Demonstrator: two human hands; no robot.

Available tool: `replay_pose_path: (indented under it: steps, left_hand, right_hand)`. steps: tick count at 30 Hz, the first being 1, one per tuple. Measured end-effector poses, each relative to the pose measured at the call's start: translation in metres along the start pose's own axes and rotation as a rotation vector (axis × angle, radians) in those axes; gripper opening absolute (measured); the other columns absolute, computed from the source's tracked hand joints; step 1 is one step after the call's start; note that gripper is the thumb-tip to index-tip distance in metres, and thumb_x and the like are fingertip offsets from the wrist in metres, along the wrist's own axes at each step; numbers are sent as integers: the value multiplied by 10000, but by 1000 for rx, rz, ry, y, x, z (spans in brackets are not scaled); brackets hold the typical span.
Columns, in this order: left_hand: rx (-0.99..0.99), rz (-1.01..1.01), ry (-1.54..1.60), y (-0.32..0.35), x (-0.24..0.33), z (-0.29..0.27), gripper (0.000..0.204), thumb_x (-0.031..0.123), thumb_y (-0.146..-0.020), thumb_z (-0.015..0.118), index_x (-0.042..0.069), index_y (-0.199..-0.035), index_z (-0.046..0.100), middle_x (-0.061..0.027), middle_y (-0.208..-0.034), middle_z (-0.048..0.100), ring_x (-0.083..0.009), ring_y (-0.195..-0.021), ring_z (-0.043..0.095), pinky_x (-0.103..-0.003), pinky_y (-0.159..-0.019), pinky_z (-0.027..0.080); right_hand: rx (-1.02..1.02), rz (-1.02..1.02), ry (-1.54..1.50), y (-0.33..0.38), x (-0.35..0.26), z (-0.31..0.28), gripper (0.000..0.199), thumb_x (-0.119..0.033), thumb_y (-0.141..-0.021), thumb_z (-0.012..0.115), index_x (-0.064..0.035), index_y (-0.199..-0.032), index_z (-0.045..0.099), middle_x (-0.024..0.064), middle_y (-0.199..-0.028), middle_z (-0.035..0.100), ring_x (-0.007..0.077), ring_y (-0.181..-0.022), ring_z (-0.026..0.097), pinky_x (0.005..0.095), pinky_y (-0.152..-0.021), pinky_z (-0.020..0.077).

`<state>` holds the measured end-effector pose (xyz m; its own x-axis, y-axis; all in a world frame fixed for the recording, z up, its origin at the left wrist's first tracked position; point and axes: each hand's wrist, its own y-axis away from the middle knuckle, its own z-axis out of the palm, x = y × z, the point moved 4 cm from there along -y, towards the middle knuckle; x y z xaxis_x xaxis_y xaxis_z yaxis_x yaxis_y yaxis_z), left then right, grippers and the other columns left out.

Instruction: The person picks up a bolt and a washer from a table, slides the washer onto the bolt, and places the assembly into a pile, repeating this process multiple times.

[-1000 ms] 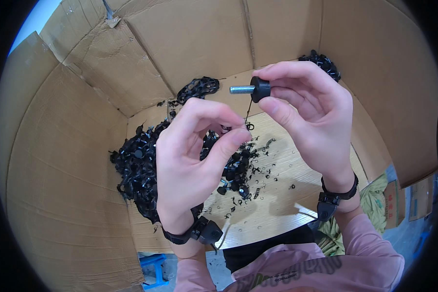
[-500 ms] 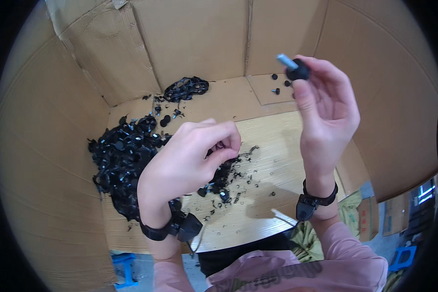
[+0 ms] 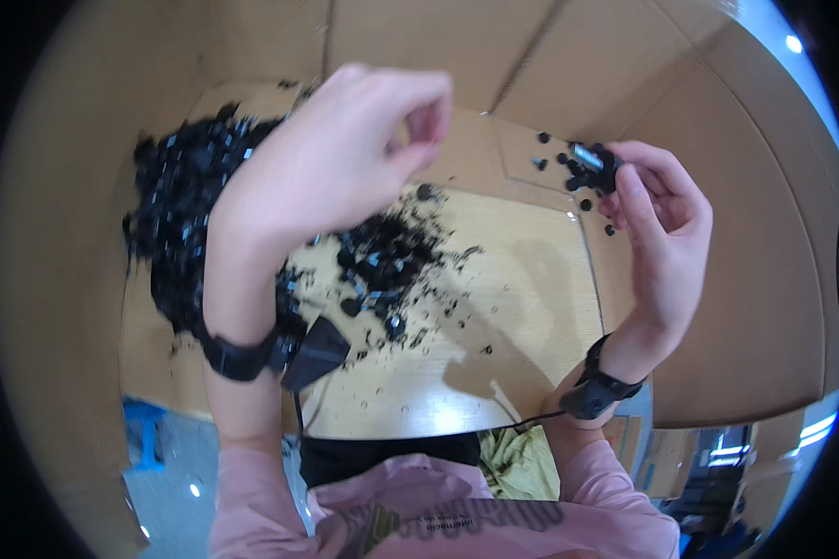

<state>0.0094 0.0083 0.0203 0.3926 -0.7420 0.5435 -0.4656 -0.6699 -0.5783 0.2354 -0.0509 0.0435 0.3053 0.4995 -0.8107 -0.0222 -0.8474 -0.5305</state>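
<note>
My right hand [image 3: 667, 214] pinches a bolt with a round black head [image 3: 606, 172] between thumb and fingertips. Its silvery threaded shank points up and to the left. Raised over the far left part of the table is my left hand [image 3: 336, 158], somewhat blurred. Its fingers are curled in against the thumb, and whatever they may hold cannot be made out. Beneath that hand lies a small heap of black-headed bolts and black scraps [image 3: 391, 261]. A larger pile of black parts with metal shanks [image 3: 182, 186] spreads at the left, partly hidden by my left forearm.
Several loose black-headed bolts [image 3: 585, 205] lie on cardboard at the far right, close to my right hand. Tall cardboard walls [image 3: 736, 233] enclose the sides and back. Black scraps and small rings dot the pale wooden tabletop [image 3: 531, 326]. A cable runs from each black wristband.
My left hand has lifted away from the small heap, uncovering more of it. My right hand has moved right and slightly lower with the bolt, near the loose bolts. The view has shifted too.
</note>
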Motion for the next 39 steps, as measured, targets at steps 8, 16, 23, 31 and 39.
replay_pose_path:
  steps: [8, 16, 23, 31, 39]
  left_hand:
    - [-133, -121, 71, 3, 3, -31, 78, 16, -813, 535, -40, -846, 578, -189, -740, 616, -243, -652, 589, -318, -603, 455]
    - [111, 3, 40, 12, -16, -23, 105, -36, -765, 490, -67, -839, 557, -201, -644, 580, -288, -572, 573, -357, -543, 440]
    - [30, -36, 66, 1, 16, -36, 90, -18, -797, 488, -61, -845, 551, -155, -623, 569, -188, -525, 528, -325, -491, 391]
    - [27, -38, -31, 1, 0, -9, 186, 171, -862, 606, -9, -889, 574, -38, -635, 520, -83, -558, 448, -243, -516, 378]
    - [-2, 33, 346, -5, 36, 9, 218, 34, -750, 733, 17, -920, 599, -22, -820, 609, -94, -724, 590, -229, -635, 481]
  right_hand:
    - [357, -186, 970, -40, 75, -30, 401, -174, -824, 701, 11, -1156, 572, 147, -1022, 642, 204, -903, 620, 306, -774, 498]
    - [-977, 117, 663, 14, 92, 114, 277, -147, -792, 711, 2, -1010, 625, 71, -795, 649, 162, -719, 626, 287, -657, 491]
    - [-963, 107, 703, 25, 137, 143, 202, -46, -693, 731, 29, -863, 652, 156, -699, 630, 258, -638, 616, 348, -604, 471]
    - [-515, 33, 322, 2, 83, 106, 161, -8, -742, 694, 51, -875, 623, 154, -798, 664, 227, -745, 675, 296, -670, 530]
    - [152, -479, 237, 7, 2, 53, 209, 55, -701, 705, 16, -889, 623, 119, -838, 657, 205, -743, 667, 281, -650, 548]
